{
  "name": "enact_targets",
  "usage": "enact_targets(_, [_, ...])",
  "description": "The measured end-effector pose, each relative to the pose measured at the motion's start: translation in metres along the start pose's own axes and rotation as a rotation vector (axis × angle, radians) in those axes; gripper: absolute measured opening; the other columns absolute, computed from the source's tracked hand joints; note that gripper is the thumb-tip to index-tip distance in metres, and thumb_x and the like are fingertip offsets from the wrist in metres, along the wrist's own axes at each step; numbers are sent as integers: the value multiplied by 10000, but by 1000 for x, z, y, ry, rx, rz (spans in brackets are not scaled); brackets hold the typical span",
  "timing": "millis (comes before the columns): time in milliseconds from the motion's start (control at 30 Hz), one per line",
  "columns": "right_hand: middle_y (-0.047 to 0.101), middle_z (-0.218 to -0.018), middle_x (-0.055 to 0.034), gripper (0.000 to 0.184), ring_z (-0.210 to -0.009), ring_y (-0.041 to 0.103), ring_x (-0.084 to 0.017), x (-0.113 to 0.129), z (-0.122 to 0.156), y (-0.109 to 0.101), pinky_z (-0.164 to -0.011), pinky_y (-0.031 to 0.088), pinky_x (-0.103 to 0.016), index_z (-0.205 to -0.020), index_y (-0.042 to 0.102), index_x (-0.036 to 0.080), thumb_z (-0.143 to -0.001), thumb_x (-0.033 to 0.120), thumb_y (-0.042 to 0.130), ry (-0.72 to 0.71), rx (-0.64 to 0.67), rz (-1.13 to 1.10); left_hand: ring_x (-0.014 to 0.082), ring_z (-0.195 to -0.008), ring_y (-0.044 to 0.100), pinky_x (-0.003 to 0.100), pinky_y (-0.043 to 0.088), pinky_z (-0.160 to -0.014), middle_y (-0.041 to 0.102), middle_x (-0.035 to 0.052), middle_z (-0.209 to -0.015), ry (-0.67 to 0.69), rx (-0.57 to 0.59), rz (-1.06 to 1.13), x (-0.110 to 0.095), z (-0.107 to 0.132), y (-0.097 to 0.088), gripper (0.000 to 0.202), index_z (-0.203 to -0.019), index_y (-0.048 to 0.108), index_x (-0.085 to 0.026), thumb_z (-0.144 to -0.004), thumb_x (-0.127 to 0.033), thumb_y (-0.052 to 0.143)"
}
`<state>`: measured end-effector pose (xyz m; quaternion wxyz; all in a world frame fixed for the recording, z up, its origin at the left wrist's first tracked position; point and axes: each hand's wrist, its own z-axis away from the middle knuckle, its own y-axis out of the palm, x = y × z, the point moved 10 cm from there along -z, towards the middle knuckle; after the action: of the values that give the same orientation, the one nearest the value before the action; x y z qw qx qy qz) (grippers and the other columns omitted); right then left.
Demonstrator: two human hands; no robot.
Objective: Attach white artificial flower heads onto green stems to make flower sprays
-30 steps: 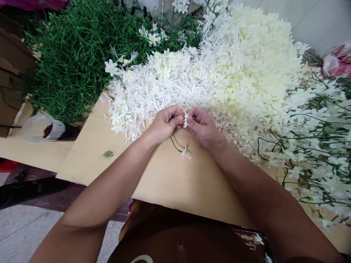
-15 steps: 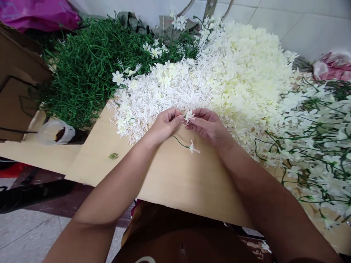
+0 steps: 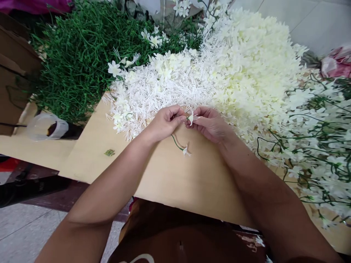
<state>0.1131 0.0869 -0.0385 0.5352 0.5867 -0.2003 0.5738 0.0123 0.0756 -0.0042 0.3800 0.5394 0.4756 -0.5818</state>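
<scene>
Upper flower now side-on between the fingertips

Over the middle of the board [image 3: 170, 175], the upper flower [image 3: 191, 118] has swung from face-up, half a second ago, to side-on, its stamens pointing at the right hand [image 3: 211, 125]. The left hand [image 3: 170, 121] stays pinched on the green stem [image 3: 175, 141], whose other end carries the lower flower [image 3: 185, 150], near the board's surface. The right fingertips meet the upper flower; whether they grip or merely touch, I cannot tell. Green shows behind its petals, suggesting it sits on the stem's tip and is being adjusted.
</scene>
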Motion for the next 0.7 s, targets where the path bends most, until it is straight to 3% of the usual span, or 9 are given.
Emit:
enact_targets(200, [658, -627, 34, 313, -637, 650, -111, -4, 0, 2, -722, 555, -298, -609, 591, 185, -519, 237, 886, 15, 25, -23, 124, -662, 563, 270, 438, -683, 617, 1, -665, -30, 14, -15, 0, 0, 0, 70, -686, 569, -153, -755, -154, 560])
enact_targets(500, [629, -599, 40, 357, -580, 584, -81, -5, 1, 4, -628, 474, -242, -603, 577, 182, -498, 270, 907, 3, 30, 70, 93, -584, 400, 244, 315, -590, 450, -43, -582, -58, 64, -145, 2, 2, 0, 108, -644, 524, -156, -738, -113, 557])
enact_targets(700, [598, -565, 51, 375, -534, 524, -73, -6, 0, 4, -533, 393, -225, -599, 572, 184, -488, 299, 911, 1, 40, 146, 91, -584, 377, 245, 293, -598, 412, -54, -568, -62, 99, -142, 2, 2, 3, 144, -627, 502, -159, -720, -54, 536])
